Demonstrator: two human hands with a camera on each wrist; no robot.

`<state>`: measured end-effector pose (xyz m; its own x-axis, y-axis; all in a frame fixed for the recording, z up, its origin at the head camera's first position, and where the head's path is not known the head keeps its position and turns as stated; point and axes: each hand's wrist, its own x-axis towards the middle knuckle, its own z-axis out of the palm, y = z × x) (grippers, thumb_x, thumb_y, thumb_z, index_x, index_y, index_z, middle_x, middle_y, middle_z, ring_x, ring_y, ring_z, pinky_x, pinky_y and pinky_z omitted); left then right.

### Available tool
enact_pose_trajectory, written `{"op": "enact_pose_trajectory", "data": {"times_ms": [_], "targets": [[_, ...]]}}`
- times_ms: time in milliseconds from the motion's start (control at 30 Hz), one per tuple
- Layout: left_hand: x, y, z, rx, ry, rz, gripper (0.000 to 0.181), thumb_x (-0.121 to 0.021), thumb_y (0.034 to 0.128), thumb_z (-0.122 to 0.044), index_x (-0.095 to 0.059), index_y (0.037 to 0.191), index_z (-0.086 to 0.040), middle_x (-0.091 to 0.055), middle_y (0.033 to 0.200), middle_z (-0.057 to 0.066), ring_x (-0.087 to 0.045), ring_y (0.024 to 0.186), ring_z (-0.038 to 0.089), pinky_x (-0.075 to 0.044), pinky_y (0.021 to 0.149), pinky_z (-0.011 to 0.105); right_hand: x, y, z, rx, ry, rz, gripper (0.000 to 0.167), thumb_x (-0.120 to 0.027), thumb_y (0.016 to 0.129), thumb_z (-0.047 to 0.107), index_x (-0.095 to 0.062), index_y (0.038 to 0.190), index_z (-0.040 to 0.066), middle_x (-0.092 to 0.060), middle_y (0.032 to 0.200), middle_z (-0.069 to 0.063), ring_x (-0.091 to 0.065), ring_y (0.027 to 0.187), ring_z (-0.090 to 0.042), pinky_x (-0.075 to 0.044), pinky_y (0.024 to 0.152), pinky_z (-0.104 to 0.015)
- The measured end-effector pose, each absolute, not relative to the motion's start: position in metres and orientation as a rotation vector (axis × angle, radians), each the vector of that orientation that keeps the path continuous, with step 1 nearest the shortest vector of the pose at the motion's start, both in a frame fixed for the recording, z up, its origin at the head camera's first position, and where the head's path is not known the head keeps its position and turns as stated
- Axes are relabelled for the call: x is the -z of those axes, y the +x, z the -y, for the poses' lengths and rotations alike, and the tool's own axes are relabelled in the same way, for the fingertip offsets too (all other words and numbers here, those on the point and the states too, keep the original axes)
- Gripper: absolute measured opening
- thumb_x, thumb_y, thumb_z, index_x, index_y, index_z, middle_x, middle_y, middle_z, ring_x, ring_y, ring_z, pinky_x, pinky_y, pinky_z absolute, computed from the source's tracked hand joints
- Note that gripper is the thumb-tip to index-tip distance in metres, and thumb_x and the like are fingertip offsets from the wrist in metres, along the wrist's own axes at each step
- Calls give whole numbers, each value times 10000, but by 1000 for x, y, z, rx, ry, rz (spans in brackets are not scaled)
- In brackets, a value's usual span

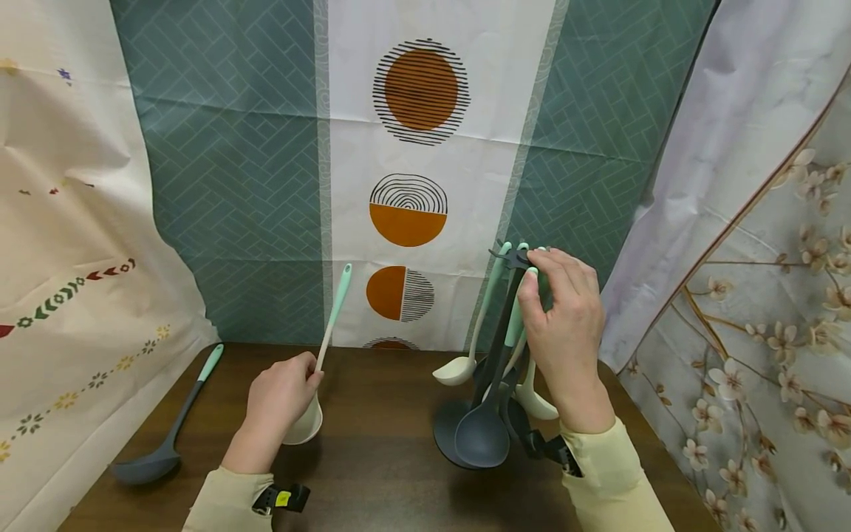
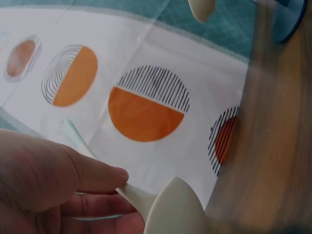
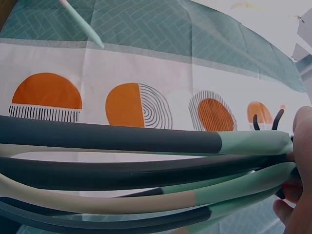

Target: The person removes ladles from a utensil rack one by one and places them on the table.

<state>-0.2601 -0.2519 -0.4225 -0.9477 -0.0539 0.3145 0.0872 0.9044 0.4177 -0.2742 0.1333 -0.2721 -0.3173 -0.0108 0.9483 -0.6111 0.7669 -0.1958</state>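
I observe a patterned cloth, green and white with orange and black circles, hanging behind the work area, and a pale floral cloth at the right. Before them stands a brown wooden table. On its right part stands a dark rack, upright on a round base and hung with several utensils. A dark ladle with a mint handle hangs at its front; a cream ladle hangs on the rack's left and another cream utensil on its right. My right hand grips the rack's top, thumb against the end of the front ladle's handle. My left hand is narrow, pinching a white ladle by its stem just above the bowl; the mint handle points up and leans slightly right. I cannot tell whether this bowl touches the table. A loose grey ladle lies near the table's left edge, well apart from the rack, its mint handle end pointing toward the back. Smallest noted: a black strap with a yellow label at my left wrist.
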Motion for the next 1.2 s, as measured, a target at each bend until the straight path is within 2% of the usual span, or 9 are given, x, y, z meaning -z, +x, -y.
{"op": "enact_pose_trajectory", "data": {"times_ms": [267,600,933,1200], "targets": [[434,-257,268,601,21,2762,115,-802,1002,-141,-737,943,-67,-637,721,17,-526,586,218,-462,520,423,274,-273,-134,-692,486,1766,399,-540,1085,278,-799,1284,49,-768,1282,-140,-640,1311,-373,-484,1081,-561],[438,-262,299,516,123,2887,132,-766,1015,-152,-734,938,-50,-675,758,59,-625,637,288,-540,580,529,269,-272,-137,-713,468,1751,402,-549,1080,289,-804,1285,55,-770,1284,-137,-633,1306,-383,-490,1071,-579],[447,-256,325,491,188,2965,182,-752,1018,-163,-703,882,-53,-663,737,84,-643,639,341,-539,577,550,271,-273,-135,-726,480,1756,397,-559,1078,290,-806,1282,57,-771,1283,-135,-633,1301,-381,-496,1057,-583],[454,-252,343,479,260,3042,181,-731,1021,-165,-695,926,-15,-666,772,102,-645,675,341,-545,633,576,272,-275,-134,-709,489,1790,420,-538,1095,313,-796,1295,49,-761,1306,-136,-626,1314,-379,-501,1062,-583]]}}
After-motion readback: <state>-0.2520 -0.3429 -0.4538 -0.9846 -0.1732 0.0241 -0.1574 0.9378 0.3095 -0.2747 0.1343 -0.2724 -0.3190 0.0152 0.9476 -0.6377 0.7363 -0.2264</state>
